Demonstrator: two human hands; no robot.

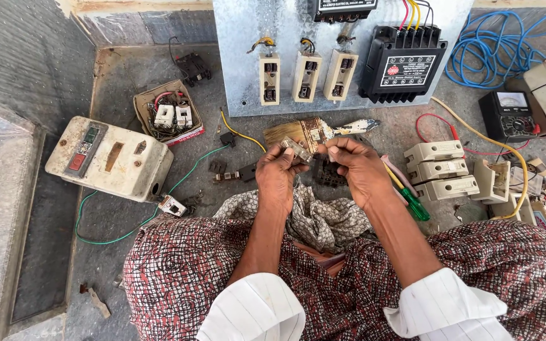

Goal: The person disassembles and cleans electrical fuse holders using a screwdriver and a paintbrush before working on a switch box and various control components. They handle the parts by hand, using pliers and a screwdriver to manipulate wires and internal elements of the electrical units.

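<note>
I am sitting on the floor, and both hands meet over my lap. My left hand (277,175) pinches a small metal contact piece (297,149) between thumb and fingers. My right hand (354,168) holds the same piece from its right end. Just beyond the hands lies a paintbrush (311,131) with a stained handle. Under the hands are a black plastic part (328,173) and a patterned cloth (314,218). A green-handled screwdriver (414,205) lies to the right of my right wrist.
A metal panel (241,57) carries three cream fuse holders (306,77) and a black relay unit (402,64). A cream starter box (110,159) lies at left, a cardboard box of parts (167,115) behind it. Loose fuse carriers (438,170), a multimeter (514,113) and blue wire (494,50) sit at right.
</note>
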